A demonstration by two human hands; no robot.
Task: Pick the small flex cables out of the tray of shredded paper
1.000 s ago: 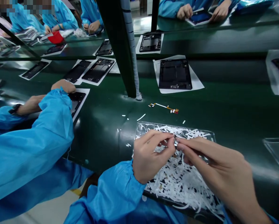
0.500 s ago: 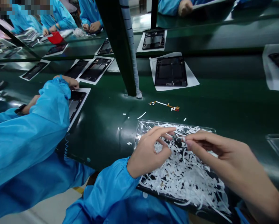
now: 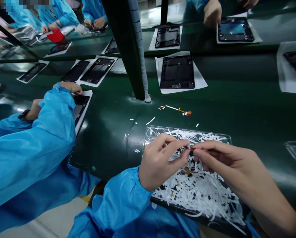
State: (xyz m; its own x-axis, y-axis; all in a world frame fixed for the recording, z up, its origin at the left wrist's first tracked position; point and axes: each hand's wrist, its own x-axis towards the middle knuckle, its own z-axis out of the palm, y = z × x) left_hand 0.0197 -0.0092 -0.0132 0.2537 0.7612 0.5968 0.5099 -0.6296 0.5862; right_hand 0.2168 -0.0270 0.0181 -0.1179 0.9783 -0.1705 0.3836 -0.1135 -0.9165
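Observation:
Over a clear plastic tray point(image 3: 187, 129) heaped with white paper-like scraps point(image 3: 200, 195), my two hands meet fingertip to fingertip. Thumb and forefinger of my left hand point(image 3: 163, 158) pinch a small white strip point(image 3: 189, 145). My right hand point(image 3: 222, 158) is closed in a pinch on a thin flex cable point(image 3: 187, 171); its orange-brown part with a dark piece shows just below the fingers, and the rest is hidden by them. Another flex cable point(image 3: 176, 109), white and orange, lies on the green bench beyond the tray.
Black tablet housings point(image 3: 177, 72) on white sheets stand along the green bench point(image 3: 113, 132). A dark post point(image 3: 128, 49) rises ahead. At left, a co-worker's blue sleeve point(image 3: 54, 112) reaches over another housing point(image 3: 80, 105). Loose white bits point(image 3: 137, 151) lie left of the tray.
My left thumb and forefinger have moved right and closed on the white strip at my right fingertips. An orange-brown cable part now shows below them. Across the bench, a co-worker's housing has come into view.

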